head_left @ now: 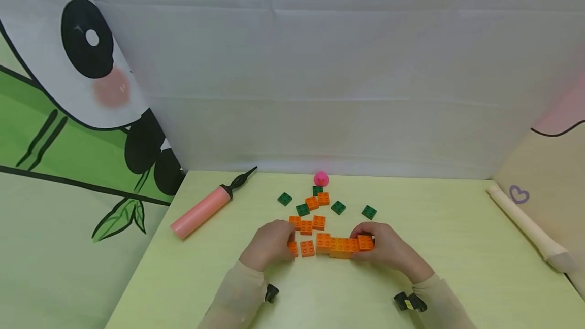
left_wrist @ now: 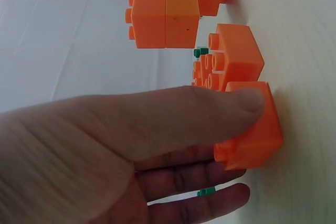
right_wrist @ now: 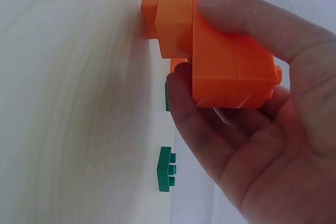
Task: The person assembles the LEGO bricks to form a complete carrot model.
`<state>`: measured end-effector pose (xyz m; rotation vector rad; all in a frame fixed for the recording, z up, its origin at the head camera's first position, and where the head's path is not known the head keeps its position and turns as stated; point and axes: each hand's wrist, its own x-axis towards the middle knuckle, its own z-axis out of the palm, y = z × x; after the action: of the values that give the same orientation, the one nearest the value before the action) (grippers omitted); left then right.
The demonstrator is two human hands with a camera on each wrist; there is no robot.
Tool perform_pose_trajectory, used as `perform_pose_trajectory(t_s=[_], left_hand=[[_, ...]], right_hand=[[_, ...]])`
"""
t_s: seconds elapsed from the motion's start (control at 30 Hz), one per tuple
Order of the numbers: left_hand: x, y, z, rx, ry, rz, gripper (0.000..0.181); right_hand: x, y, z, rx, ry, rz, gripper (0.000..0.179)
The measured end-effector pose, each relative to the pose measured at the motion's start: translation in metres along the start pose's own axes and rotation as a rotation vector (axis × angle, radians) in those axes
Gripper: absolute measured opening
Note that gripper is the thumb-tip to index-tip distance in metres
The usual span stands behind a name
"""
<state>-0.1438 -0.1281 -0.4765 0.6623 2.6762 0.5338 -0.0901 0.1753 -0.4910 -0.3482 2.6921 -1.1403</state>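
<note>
My right hand (head_left: 386, 249) grips the right end of a joined row of orange toy building bricks (head_left: 342, 248). Its thumb lies on the near side and its fingers are behind, as the right wrist view shows; the row has stacked bricks (right_wrist: 226, 72) at this end. To the left, my left hand (head_left: 272, 242) pinches a single orange brick (left_wrist: 262, 129) between thumb and fingers, low at the table. A loose orange brick (head_left: 307, 248) sits between that brick and the row. More orange bricks (head_left: 306, 227) lie just behind, their studs up.
Several green bricks (head_left: 338, 207) and two orange ones (head_left: 323, 198) lie farther back. A pink ball-like object (head_left: 321, 178) is at the table's back edge. A pink hand pump (head_left: 201, 213) lies at left, a pale rolled tube (head_left: 525, 227) along the right edge. A white sheet (head_left: 320, 90) hangs behind.
</note>
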Motion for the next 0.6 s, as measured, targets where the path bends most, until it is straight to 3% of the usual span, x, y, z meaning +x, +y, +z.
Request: perform_pose_trajectory(t_s=[0.2, 0.33, 0.6], left_hand=[[-0.001, 0.0, -0.005, -0.027, 0.043, 0.002, 0.024], [0.0, 0.002, -0.008, -0.062, 0.13, 0.029, 0.028], [0.007, 0.012, -0.009, -0.163, 0.377, 0.267, 0.028]], right_hand=[[0.001, 0.001, 0.004, -0.005, 0.012, -0.012, 0.03], [0.001, 0.002, 0.007, -0.005, 0.014, -0.031, 0.029], [0.003, -0.002, 0.004, -0.008, 0.037, -0.007, 0.028]])
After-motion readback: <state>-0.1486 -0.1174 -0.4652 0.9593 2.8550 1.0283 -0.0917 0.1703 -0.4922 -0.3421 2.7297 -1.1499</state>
